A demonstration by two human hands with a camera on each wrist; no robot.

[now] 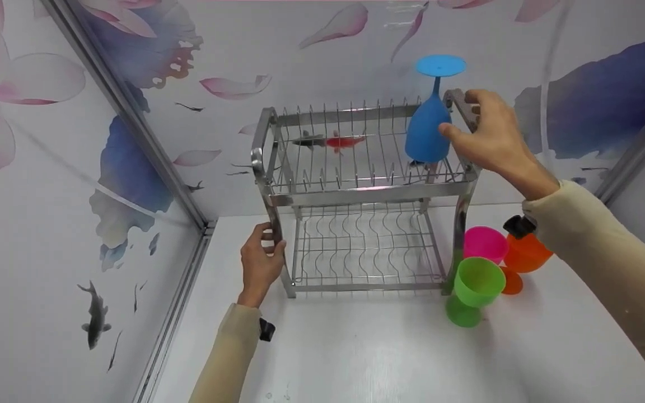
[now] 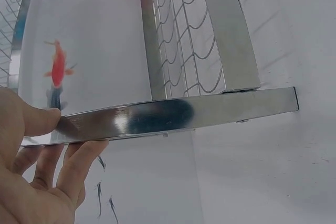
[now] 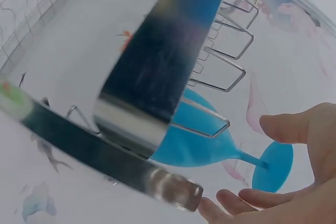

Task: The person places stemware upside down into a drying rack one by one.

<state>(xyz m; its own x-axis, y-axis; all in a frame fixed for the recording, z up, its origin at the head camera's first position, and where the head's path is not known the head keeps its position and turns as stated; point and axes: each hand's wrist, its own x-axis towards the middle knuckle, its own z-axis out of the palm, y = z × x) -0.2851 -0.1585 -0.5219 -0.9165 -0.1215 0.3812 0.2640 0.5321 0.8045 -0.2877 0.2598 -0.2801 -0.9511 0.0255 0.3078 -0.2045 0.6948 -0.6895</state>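
Note:
A blue goblet [image 1: 428, 131] stands upside down on the upper tier at the right end of a metal dish rack [image 1: 356, 196], foot uppermost. Beside it is my right hand [image 1: 490, 131], its thumb and fingers spread apart; in the right wrist view, a gap shows between this hand [image 3: 294, 177] and the goblet's foot [image 3: 273, 166]. My left hand [image 1: 261, 263] holds the rack's left front leg, thumb on one side and fingers on the other, as the left wrist view shows along the metal bar [image 2: 126, 121].
To the right of the rack, a green goblet [image 1: 479, 282], a pink cup [image 1: 486, 244] and an orange goblet [image 1: 527, 252] stand close together on the white table [image 1: 378, 347]. Patterned wall panels [image 1: 322, 56] rise behind the rack and at both sides.

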